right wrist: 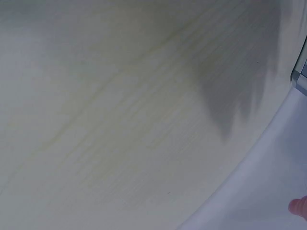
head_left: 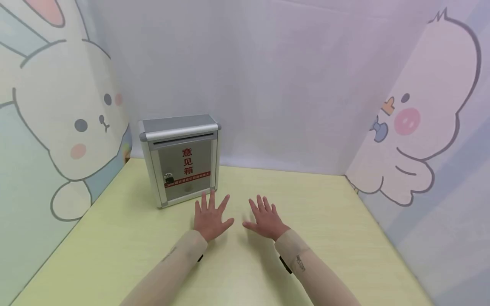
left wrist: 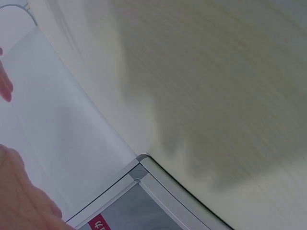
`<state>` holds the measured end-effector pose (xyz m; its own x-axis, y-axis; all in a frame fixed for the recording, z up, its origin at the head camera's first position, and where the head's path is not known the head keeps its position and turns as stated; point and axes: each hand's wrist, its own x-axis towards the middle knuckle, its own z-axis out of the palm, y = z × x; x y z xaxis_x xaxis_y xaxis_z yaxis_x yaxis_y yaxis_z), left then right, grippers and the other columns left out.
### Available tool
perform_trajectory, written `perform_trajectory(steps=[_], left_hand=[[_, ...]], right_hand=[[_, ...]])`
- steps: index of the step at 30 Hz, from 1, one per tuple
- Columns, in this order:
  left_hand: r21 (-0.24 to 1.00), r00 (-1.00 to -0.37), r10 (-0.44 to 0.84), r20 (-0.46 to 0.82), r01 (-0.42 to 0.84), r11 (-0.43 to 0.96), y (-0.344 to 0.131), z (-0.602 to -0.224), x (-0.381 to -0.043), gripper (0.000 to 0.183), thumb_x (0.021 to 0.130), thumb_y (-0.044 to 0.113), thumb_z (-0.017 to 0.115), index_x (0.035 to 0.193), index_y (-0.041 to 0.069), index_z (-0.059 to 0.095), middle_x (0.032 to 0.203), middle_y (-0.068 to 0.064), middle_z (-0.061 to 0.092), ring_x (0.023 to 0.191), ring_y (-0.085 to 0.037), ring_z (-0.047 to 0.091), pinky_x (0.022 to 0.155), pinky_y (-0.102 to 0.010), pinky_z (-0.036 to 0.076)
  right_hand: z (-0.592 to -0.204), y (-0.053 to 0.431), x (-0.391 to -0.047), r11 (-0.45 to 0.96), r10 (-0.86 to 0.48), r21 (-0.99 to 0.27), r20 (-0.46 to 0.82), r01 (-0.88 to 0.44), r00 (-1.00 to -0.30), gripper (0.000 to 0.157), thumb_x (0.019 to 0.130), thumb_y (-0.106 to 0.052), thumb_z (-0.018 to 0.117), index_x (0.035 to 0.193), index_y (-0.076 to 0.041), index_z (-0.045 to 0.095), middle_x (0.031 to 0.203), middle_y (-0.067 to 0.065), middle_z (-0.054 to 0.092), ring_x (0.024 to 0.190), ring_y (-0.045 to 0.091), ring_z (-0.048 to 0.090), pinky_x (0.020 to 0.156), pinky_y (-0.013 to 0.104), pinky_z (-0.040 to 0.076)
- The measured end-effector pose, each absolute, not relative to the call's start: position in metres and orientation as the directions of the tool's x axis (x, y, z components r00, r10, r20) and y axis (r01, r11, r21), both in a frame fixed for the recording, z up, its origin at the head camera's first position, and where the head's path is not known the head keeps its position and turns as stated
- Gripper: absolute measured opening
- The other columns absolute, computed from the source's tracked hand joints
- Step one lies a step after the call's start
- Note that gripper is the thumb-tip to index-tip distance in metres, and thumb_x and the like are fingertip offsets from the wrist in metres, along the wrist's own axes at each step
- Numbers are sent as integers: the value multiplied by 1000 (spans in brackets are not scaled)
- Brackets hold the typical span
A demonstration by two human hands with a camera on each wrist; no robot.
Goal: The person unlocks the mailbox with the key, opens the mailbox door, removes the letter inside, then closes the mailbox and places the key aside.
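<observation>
Both hands are stretched forward over the table, palms down, holding nothing. The left hand (head_left: 212, 219) has its fingers spread, just in front of the lower right corner of a silver metal suggestion box (head_left: 203, 159). To its right, the right hand (head_left: 266, 219) is also spread, farther from the box. The box stands upright, with a slot near its top, red Chinese characters and a small lock (head_left: 168, 179) on its front. In the left wrist view, part of the left hand (left wrist: 21, 191) shows beside a corner of the box (left wrist: 144, 206). A fingertip (right wrist: 298, 206) of the right hand shows in the right wrist view.
The pale yellow table (head_left: 306, 204) runs back to a light curtain wall (head_left: 268, 85). Side walls carry a cartoon rabbit (head_left: 72, 110) on the left and a cartoon chick (head_left: 428, 106) on the right. The box is at the back left of the table.
</observation>
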<state>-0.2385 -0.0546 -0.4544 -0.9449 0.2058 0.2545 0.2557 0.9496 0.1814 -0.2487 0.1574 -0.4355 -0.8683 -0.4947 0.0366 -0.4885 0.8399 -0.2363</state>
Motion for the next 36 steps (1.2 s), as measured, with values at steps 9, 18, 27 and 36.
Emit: perform_trajectory(steps=[9,18,27,36], left_hand=[[337,-960,101,260,188,923,-68,-457,-242,52,87,36,62,129,6,57,150,-29,25,135,-52,21,101,-64,26],[855,-948,-260,182,22,519,-100,-450,-242,28,93,18,50,100,-3,67,104,-21,66,86,-32,60,75,-44,47],[980,-707,-681,189,92,177,-139,-441,-247,23,94,9,40,98,-10,53,93,-16,48,82,-22,41,73,-35,33],[983,-687,-705,179,89,162,-154,-428,-251,44,87,6,48,128,-8,38,120,-22,42,104,-30,39,91,-44,33]], right_hand=[[-433,134,-270,822,-425,-387,72,-418,-903,40,97,-26,53,131,-4,57,133,15,55,124,31,51,99,46,40],[-425,116,-276,775,-307,-523,180,-355,-934,29,94,-15,47,108,-6,71,103,6,70,84,21,64,72,36,50],[-411,94,-287,446,-113,-883,105,-145,-988,25,93,-8,47,101,-1,69,77,8,66,83,33,64,62,26,46],[-404,72,-292,433,-112,-891,93,-133,-989,24,94,-8,47,101,-1,69,81,10,66,76,24,62,63,26,46]])
